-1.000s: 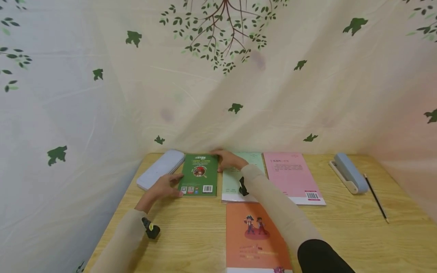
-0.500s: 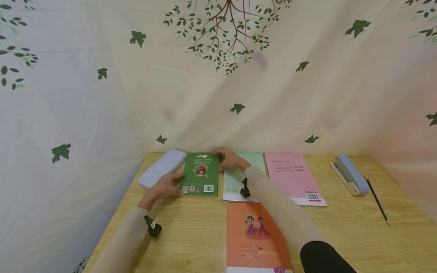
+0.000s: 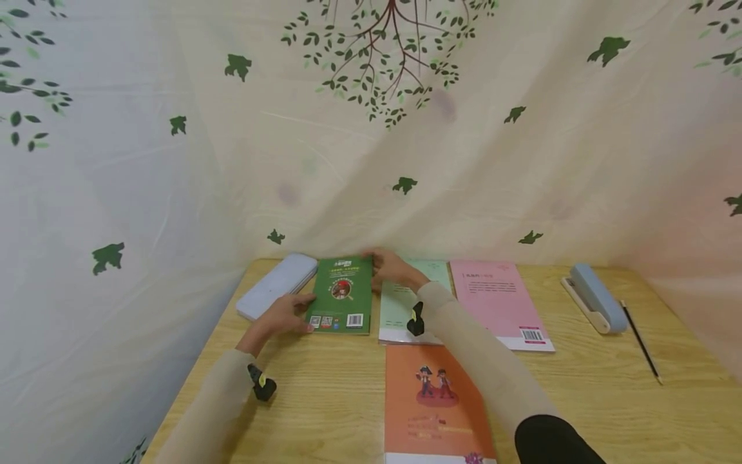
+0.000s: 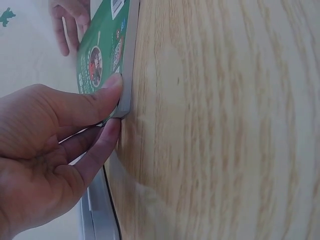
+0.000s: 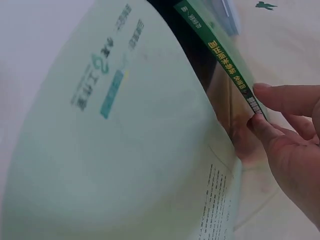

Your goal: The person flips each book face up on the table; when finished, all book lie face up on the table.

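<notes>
A green book [image 3: 342, 296] lies back cover up on the wooden desk. Its far end is lifted slightly, with barcode and small cartoon showing.

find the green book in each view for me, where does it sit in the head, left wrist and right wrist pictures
Head: the green book lies at centre left on the wooden table, between the pencil case and the pale green booklet.
Left wrist: top left, its near corner pinched by the left hand.
Right wrist: upper right, seen edge-on, its spine in the grip of the right hand.
Shared landmark: the book's green cover, which shows in all three views.
</notes>
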The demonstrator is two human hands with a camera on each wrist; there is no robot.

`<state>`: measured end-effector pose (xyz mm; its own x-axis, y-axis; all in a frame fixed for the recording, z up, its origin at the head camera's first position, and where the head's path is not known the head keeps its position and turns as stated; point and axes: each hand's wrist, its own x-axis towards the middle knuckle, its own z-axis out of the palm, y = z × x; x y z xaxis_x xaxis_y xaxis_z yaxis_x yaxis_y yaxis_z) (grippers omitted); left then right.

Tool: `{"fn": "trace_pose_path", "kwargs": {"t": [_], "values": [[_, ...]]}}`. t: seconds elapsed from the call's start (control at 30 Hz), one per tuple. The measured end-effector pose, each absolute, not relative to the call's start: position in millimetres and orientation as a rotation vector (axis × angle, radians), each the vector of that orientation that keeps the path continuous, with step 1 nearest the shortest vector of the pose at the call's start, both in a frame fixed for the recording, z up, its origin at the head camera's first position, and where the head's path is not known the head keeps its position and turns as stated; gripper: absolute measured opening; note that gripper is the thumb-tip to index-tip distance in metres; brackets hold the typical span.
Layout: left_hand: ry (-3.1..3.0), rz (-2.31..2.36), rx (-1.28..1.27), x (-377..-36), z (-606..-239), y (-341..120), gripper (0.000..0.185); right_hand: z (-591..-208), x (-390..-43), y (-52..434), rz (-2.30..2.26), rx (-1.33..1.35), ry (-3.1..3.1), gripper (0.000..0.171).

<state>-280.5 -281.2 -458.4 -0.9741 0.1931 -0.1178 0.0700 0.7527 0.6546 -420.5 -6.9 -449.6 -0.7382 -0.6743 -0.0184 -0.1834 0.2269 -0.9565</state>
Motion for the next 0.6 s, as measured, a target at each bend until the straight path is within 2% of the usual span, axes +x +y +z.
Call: {"fn": "trace_pose_path", "kwargs": {"t": [0.4, 0.6], "values": [[2.770, 1.023, 0.203, -280.4, -459.4, -279.5, 0.081, -441.5, -413.6, -4.8, -1.737, -0.619, 2.018, 0.072], [2.761, 1.024, 0.177, -281.9, -461.7, -279.3, 0.082, -437.6, -408.2, -5.8, -1.733, -0.605, 2.014, 0.076]]}}
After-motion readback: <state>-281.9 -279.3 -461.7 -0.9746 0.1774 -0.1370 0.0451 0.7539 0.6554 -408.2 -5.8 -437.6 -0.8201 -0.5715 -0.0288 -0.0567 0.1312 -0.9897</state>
